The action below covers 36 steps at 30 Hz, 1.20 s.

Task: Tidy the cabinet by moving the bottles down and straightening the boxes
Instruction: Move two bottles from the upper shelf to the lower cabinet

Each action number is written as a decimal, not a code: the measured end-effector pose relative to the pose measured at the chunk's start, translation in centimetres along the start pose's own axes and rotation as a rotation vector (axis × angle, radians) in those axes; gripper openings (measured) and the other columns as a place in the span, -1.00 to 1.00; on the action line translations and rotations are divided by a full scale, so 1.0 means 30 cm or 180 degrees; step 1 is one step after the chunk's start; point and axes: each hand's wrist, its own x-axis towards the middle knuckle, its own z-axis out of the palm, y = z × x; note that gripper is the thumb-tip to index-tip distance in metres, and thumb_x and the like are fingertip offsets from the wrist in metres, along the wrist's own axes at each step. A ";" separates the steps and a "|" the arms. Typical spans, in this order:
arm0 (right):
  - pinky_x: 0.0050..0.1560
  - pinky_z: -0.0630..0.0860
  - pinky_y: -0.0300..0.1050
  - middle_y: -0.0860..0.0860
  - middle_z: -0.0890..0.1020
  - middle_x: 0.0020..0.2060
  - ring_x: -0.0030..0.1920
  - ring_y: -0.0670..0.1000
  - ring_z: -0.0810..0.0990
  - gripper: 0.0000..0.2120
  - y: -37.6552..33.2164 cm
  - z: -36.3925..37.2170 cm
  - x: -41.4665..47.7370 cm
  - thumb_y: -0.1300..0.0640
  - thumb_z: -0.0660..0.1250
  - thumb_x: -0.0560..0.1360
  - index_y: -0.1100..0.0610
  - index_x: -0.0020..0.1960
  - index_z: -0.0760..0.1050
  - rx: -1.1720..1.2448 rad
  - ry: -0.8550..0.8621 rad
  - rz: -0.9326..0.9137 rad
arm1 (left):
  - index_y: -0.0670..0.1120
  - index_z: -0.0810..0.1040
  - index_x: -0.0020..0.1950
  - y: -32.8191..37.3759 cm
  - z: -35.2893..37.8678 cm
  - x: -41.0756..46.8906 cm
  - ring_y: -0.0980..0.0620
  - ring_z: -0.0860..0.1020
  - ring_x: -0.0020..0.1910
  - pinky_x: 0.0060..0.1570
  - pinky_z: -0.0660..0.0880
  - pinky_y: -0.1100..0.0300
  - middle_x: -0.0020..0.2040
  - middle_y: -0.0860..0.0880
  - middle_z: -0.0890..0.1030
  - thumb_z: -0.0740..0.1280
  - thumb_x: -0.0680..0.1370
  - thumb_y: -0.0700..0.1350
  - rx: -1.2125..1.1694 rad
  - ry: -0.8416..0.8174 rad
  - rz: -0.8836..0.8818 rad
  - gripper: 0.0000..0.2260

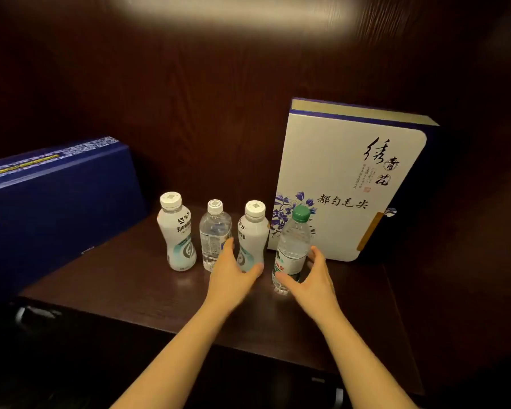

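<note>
the top of the cabinet is washing out into a blurred pale glare, and the dark space under the shelf is hard to make out. the navy box on the left is running off the frame edge, its small print too blurred to read; it is leaning back with its long side on the shelf. the shelf and cabinet walls are showing dark, glossy wood grain. four bottles are standing upright in a row on the shelf: two opaque white waisted ones, the left white bottle and the right white bottle, with a clear bottle with a white cap between them, and a clear ribbed green-capped bottle at the right end, nearest the camera. two boxes are showing; the white floral box, smooth card with round corners and blue spine, is standing upright just behind the green-capped bottle. the left hand is lying open against the right white bottle, fingers spread and not closing round it. the right hand is cupping the green-capped bottle loosely, thumb and fingers on either side of its lower part, not clenching.
</note>
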 end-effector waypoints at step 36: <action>-0.15 0.44 -0.46 -0.25 0.63 -0.08 -0.07 -0.35 0.57 -0.54 0.029 -0.043 -0.295 -0.10 0.60 0.27 -0.12 0.10 0.51 0.0247 0.0558 -0.0202 | 0.00 0.52 0.16 0.007 -0.066 -0.259 -0.03 0.60 0.10 0.09 0.52 -0.08 0.08 0.06 0.65 0.55 0.34 0.07 0.0167 0.0216 0.0218 -0.54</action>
